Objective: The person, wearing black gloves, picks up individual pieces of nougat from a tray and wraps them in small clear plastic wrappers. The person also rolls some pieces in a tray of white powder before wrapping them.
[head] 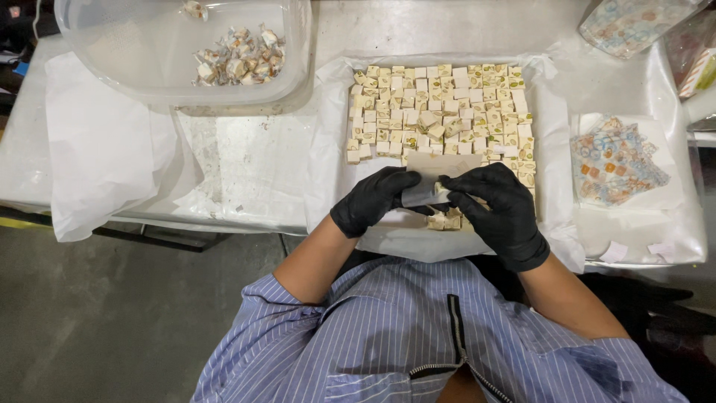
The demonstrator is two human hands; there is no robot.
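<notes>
Both my hands wear black gloves and meet over the near edge of a tray of cut nougat cubes (440, 108). My left hand (373, 200) pinches the left end of a clear wrapper (425, 190). My right hand (501, 207) grips its right end. The wrapper seems folded around one cube, which I cannot see clearly. A few loose cubes (445, 220) lie just under my hands on the white paper (552, 149) lining the tray.
A clear plastic tub (294, 52) at the back left holds several wrapped pieces (239, 58). A stack of printed wrappers (613, 163) lies to the right. White paper (104, 149) covers the table's left part; the table edge runs below my wrists.
</notes>
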